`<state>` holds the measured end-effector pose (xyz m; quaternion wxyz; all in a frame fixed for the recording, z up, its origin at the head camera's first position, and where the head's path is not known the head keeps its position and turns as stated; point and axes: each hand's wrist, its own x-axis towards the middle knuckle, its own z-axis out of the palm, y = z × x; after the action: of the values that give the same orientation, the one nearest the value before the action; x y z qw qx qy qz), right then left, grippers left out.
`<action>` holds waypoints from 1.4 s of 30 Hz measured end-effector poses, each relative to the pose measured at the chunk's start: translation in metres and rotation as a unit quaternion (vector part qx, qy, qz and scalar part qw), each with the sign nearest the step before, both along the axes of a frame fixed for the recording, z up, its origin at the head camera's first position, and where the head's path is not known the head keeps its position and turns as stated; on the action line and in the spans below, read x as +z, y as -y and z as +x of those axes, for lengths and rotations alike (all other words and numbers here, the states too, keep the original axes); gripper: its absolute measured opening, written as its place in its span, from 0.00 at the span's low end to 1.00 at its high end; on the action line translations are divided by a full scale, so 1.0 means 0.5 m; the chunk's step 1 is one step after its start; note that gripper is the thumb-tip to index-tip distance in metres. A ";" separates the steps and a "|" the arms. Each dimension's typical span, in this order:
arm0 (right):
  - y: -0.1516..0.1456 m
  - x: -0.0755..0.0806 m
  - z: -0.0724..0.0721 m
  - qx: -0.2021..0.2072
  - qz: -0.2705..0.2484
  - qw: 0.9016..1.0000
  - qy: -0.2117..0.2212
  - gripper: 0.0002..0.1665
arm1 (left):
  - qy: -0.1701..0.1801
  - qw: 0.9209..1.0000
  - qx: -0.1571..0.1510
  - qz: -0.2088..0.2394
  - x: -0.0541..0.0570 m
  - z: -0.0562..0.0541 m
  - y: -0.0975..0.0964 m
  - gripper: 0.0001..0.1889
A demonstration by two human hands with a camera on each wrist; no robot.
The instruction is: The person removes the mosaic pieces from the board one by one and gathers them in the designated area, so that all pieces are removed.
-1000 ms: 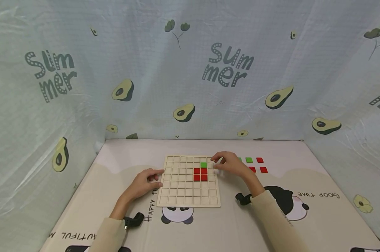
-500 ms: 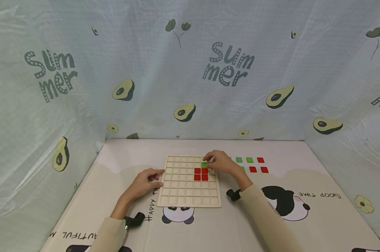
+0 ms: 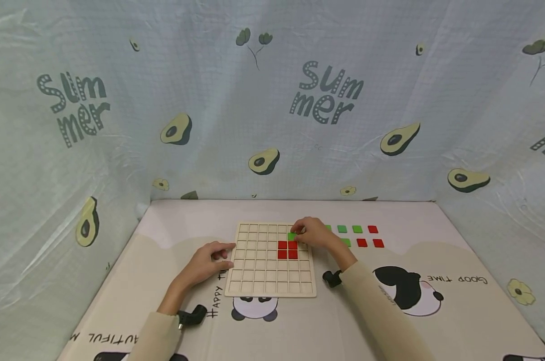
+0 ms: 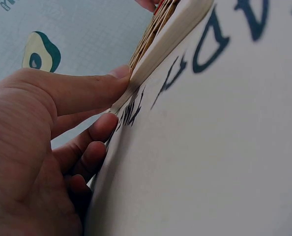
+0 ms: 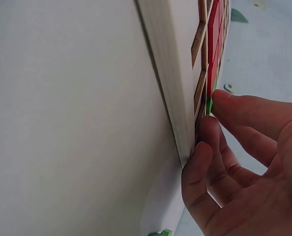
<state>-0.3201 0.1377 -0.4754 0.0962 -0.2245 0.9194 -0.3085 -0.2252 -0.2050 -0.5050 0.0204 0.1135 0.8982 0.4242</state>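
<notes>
A square wooden grid board [image 3: 254,276] lies on the table. Several red tiles [image 3: 283,249] fill a block of cells in its right part, and just above them sits a green tile [image 3: 291,236]. My right hand [image 3: 315,233] reaches over the board's upper right and pinches this green tile between thumb and fingers, partly covering it. In the right wrist view only a sliver of green tile [image 5: 209,105] shows by the thumb tip. My left hand [image 3: 204,262] rests thumb and index finger against the board's left edge; the left wrist view has the thumb [image 4: 97,91] touching the rim.
Right of the board lie loose tiles in two rows, green tiles [image 3: 357,229] and red tiles [image 3: 378,243], some partly behind the right hand. The patterned tablecloth [image 3: 272,336] covers the table. A printed curtain [image 3: 218,100] hangs behind and at both sides.
My right hand has moved left from the board's right edge onto the green tile, uncovering more loose tiles. My left hand has stayed at the left edge.
</notes>
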 end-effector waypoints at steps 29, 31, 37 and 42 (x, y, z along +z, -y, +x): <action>-0.015 0.008 0.012 -0.008 -0.061 0.998 -0.024 0.08 | 0.002 1.000 0.001 0.007 0.000 0.001 -0.001 0.27; -0.023 0.011 0.018 -0.004 -0.062 0.998 -0.031 0.08 | 0.003 1.000 0.000 0.008 0.001 0.001 -0.002 0.28; -0.053 0.018 0.044 0.001 -0.071 0.997 -0.035 0.07 | 0.005 1.000 0.001 0.003 0.000 0.001 -0.001 0.28; -0.085 0.018 0.066 0.000 -0.083 0.996 -0.030 0.08 | 0.004 1.000 0.001 0.002 0.001 0.001 -0.002 0.28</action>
<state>-0.2873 0.1800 -0.4665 0.0497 -0.2407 0.8930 -0.3770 -0.2246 -0.2041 -0.5046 0.0235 0.1106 0.8975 0.4264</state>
